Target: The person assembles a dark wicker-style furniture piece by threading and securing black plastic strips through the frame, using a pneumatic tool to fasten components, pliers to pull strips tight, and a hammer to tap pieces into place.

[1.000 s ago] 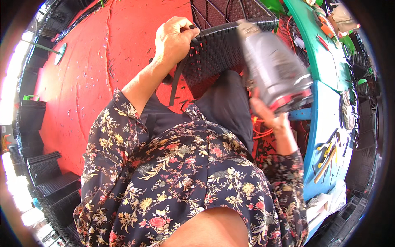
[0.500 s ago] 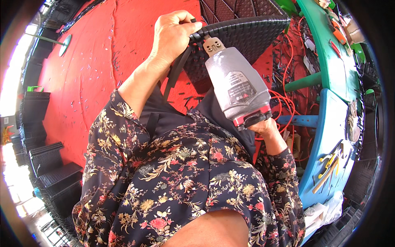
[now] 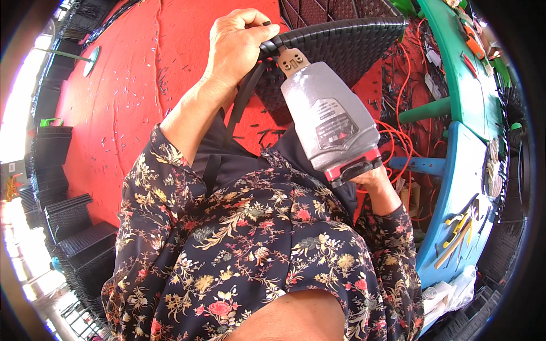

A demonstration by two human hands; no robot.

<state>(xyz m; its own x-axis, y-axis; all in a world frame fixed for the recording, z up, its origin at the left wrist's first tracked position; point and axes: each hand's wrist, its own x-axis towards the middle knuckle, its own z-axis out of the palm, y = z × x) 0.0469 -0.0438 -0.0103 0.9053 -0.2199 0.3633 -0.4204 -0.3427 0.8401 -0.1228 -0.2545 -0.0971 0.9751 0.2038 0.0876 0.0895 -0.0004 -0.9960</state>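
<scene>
- Head view: I see my left hand [image 3: 236, 48] clenched on the black woven panel [image 3: 335, 42] rim.
- My right hand [image 3: 372, 179] grips the grey power tool [image 3: 330, 119]; its dark rectangular label faces up, its nose pointing up-left onto the rim.

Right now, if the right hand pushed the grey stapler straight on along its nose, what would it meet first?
The rim of the black woven panel, just beside the left hand gripping it; the stapler nose already seems to touch, though depth is unclear.
</scene>
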